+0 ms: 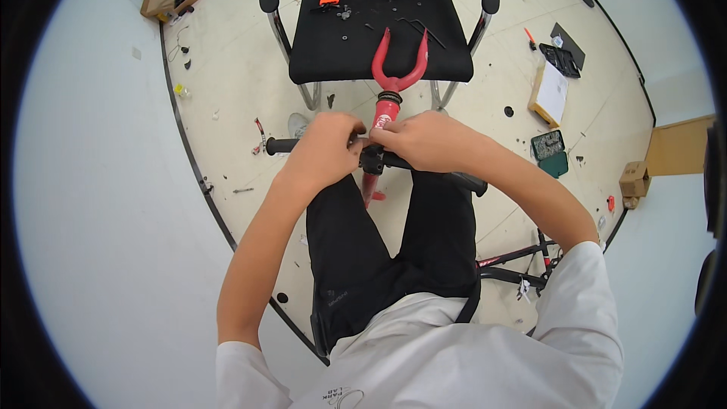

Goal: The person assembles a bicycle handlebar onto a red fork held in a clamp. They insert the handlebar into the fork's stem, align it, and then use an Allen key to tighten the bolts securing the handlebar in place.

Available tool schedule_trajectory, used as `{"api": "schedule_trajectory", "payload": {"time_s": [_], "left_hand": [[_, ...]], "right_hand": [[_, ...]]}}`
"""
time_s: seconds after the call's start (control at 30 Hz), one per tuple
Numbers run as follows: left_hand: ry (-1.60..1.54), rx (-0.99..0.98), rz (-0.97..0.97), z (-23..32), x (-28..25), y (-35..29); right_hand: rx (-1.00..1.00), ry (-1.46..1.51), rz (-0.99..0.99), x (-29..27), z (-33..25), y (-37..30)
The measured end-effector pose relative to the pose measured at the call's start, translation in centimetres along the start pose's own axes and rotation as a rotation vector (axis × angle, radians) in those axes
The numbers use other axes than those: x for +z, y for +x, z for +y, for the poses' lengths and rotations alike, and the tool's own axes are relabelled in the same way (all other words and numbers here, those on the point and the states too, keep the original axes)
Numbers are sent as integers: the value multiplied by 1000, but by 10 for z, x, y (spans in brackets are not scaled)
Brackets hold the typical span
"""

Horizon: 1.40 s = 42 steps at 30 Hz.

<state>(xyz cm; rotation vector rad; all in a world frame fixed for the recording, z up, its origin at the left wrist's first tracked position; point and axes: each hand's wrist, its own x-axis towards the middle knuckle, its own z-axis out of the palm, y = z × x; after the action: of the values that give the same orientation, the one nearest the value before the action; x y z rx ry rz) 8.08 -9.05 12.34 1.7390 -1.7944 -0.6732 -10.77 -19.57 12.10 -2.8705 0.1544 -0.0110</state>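
Left hand [327, 145], fingers curled inward, lies over the handlebar [395, 160] at 9 o'clock of the black stem clamp [372, 160]; right hand [433, 138], half closed, reaches in from 2 o'clock, its fingertips against the red head tube [385, 111]. Whether either pinches a small part, I cannot tell. Beyond, towards 12 to 1 o'clock, the red bicycle fork [398, 82] points its legs over the black chair seat [333, 57], where hex keys [425, 32] lie. Far off at 3 o'clock sits a green case [555, 166]; at 4, a dark bicycle frame [503, 276]. The step looks like hand-work around the stem joint; the next move seems to call for a steady bar and precise fingertips.
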Motion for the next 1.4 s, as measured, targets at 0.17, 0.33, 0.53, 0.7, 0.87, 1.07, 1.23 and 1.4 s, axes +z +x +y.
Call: {"api": "schedule_trajectory", "payload": {"time_s": [0.17,0.33,0.53,0.7,0.87,1.07,1.23,1.4], "left_hand": [[134,-162,-81,5,4,0],[249,67,6,-6,22,-9],[193,228,-59,-13,8,-6],[136,7,-98,-5,3,-3],[263,3,-52,-10,21,-10],[375,136,-89,-11,19,-10],[114,139,-144,-6,-1,-3],[129,-27,-69,-3,-2,-4]], "right_hand": [[1,-71,35,13,5,0],[106,-81,-151,12,6,8],[-48,-89,125,15,5,-1],[-65,-124,111,23,11,4],[46,-147,-100,9,4,12],[-99,-280,30,10,1,-3],[-203,-310,51,13,9,-3],[-186,-286,42,14,14,5]]}}
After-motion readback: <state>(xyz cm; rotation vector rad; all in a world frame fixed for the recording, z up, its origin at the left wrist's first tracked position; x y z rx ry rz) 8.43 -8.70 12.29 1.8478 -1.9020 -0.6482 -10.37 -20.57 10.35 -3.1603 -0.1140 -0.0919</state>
